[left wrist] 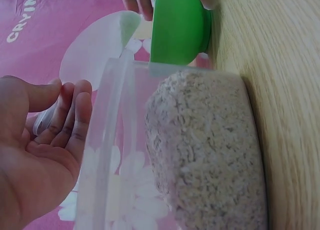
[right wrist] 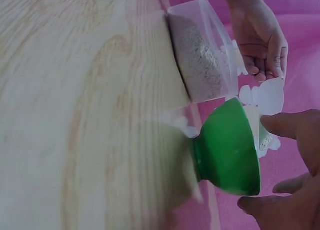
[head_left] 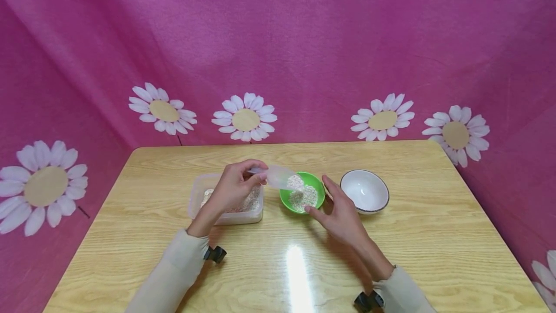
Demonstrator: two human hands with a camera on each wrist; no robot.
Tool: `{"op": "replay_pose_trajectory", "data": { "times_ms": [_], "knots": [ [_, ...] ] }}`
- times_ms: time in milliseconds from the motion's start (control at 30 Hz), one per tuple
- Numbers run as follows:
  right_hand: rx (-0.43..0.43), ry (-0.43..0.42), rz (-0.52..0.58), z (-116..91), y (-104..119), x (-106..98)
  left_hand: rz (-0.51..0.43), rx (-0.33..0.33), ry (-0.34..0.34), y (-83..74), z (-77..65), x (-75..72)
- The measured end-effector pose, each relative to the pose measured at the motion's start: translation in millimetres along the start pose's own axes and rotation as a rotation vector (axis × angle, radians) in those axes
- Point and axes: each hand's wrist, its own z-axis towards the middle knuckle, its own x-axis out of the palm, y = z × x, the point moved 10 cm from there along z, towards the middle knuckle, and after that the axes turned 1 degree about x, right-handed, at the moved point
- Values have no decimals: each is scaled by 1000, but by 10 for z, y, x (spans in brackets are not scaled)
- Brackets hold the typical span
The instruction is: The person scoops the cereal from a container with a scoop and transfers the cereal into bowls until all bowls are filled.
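Note:
My left hand [head_left: 236, 185] pinches the handle of a translucent plastic scoop [head_left: 278, 177] between thumb and fingers. The scoop tilts over a small green bowl [head_left: 319, 183], with pale flakes [head_left: 296, 183] at its lip and more flakes in the bowl. Spread around the bowl's right side is my right hand [head_left: 345, 219]. Its thumb is at the near rim and its fingers stand by the far right side, fairly straight. Below my left hand stands a clear plastic box [left wrist: 100, 155], partly filled with flakes [left wrist: 210, 150].
A white bowl with a dark rim [head_left: 365, 190] stands just right of my right hand. Everything rests on a wooden table [head_left: 369, 158]. Pink cloth [head_left: 304, 52] with white daisies hangs behind the table and at its sides.

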Motion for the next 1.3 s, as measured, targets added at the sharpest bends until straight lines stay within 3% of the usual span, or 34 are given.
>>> {"op": "replay_pose_trajectory", "data": {
  "times_ms": [300, 900, 1067, 1300],
  "knots": [
    [23, 85, 190, 39, -90, 127, 77, 10, 29, -41, 41, 59],
    [68, 92, 138, 42, -144, 148, 259, 169, 135, -425, 91, 87],
    [60, 90, 130, 46, -134, 133, 266, 181, 131, -503, 89, 54],
    [56, 87, 132, 35, -122, 123, 257, 169, 131, -491, 69, 46]
  ]
}}
